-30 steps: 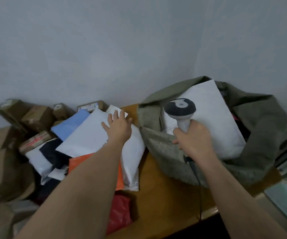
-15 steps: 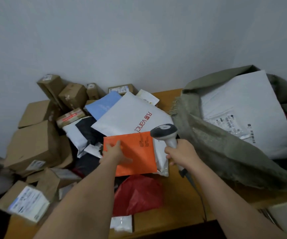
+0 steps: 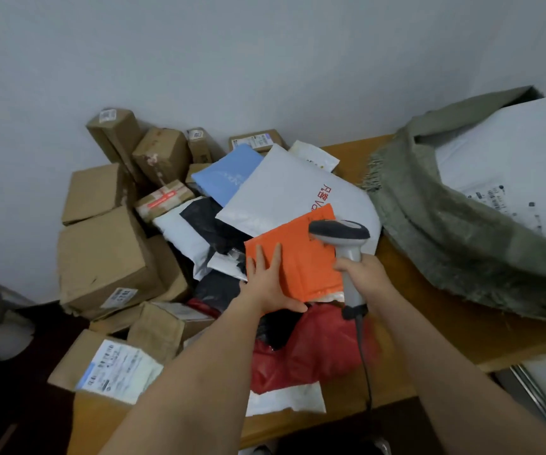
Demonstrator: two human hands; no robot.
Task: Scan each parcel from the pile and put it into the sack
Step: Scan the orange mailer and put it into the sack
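An orange padded parcel (image 3: 301, 257) lies on top of the pile at the centre. My left hand (image 3: 266, 285) holds its lower left corner, fingers flat on top and thumb along the lower edge. My right hand (image 3: 362, 274) grips the handle of a grey barcode scanner (image 3: 339, 233), whose head hangs over the parcel's upper right part. The olive green sack (image 3: 462, 244) lies open on the right, with a large white parcel (image 3: 511, 159) inside it.
The pile holds a white mailer with red letters (image 3: 281, 195), a blue mailer (image 3: 225, 178), a red bag (image 3: 301, 356) and several cardboard boxes (image 3: 107, 257) on the left. The scanner's cable hangs over the wooden table's (image 3: 412, 326) front edge.
My left hand left the white mailer and took the orange parcel, which is now raised and tilted. The scanner came away from the sack to above the parcel. The view swung left.
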